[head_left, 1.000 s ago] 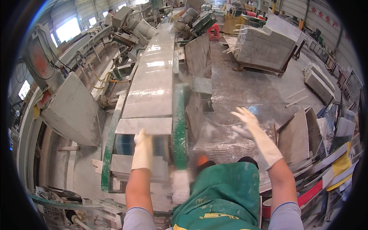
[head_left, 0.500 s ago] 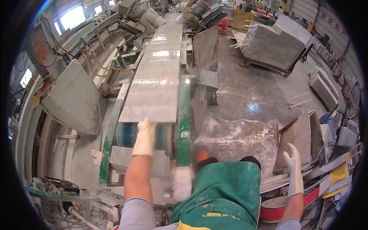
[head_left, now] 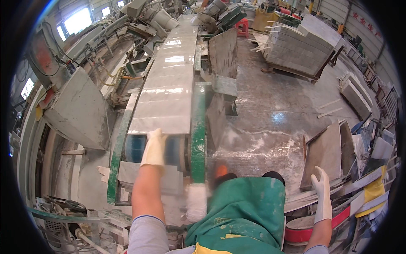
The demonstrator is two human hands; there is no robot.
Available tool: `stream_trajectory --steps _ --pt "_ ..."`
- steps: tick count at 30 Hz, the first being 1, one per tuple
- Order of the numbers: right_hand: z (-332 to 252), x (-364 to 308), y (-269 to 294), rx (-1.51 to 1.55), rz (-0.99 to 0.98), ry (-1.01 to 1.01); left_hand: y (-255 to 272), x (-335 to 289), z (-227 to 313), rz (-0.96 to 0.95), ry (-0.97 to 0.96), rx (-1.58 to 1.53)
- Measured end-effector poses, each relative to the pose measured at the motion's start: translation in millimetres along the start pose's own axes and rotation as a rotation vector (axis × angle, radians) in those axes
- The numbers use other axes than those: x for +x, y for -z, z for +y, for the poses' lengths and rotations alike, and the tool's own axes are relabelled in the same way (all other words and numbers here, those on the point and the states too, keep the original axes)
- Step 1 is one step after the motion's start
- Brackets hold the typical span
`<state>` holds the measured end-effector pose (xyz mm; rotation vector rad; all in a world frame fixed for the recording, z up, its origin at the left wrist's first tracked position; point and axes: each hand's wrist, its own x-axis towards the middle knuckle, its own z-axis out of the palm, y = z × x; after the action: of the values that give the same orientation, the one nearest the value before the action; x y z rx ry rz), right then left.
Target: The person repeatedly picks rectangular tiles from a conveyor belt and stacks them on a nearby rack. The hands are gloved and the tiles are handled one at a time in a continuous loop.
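Observation:
My left hand [head_left: 154, 146], in a pale rubber glove, is at the near edge of a wet, light grey stone slab [head_left: 163, 112] on the conveyor. Its fingers are bent over that edge; those beneath it are hidden. Under the slab's end shows the conveyor's blue roller [head_left: 135, 148]. My right hand [head_left: 321, 186], in the same kind of glove, hangs out to the right, fingers apart and holding nothing. It is nearest to upright grey stone panels [head_left: 323, 156].
A green rail [head_left: 198, 139] runs along the conveyor's right side. Below the roller lie stacked grey slabs [head_left: 171, 180]. A red-rimmed round object [head_left: 296, 235] stands by my right forearm. Farther right, a large stone stack [head_left: 296, 53] rests on the wet floor [head_left: 262, 110].
In the picture, the conveyor, slab and left hand all sit slightly farther left. My left hand stays at the slab's edge. My right hand has dropped a little, with its fingers closer together.

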<state>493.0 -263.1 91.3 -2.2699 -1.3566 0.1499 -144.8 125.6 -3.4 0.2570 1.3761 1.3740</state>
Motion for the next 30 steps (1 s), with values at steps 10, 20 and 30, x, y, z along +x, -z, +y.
stream_trajectory --steps 10,20,30 --pt "34.1 -26.8 1.5 -0.04 -0.097 -0.03 27.3 -42.4 77.6 -0.14 0.005 1.373" --pt "222.2 -99.9 64.1 -0.582 0.326 -0.316 13.7 -127.4 12.2 -0.49 -0.18 0.974" --pt "288.6 -137.6 99.2 -0.746 0.254 -0.788 -63.0 -163.5 -91.3 -0.73 -1.318 1.342"
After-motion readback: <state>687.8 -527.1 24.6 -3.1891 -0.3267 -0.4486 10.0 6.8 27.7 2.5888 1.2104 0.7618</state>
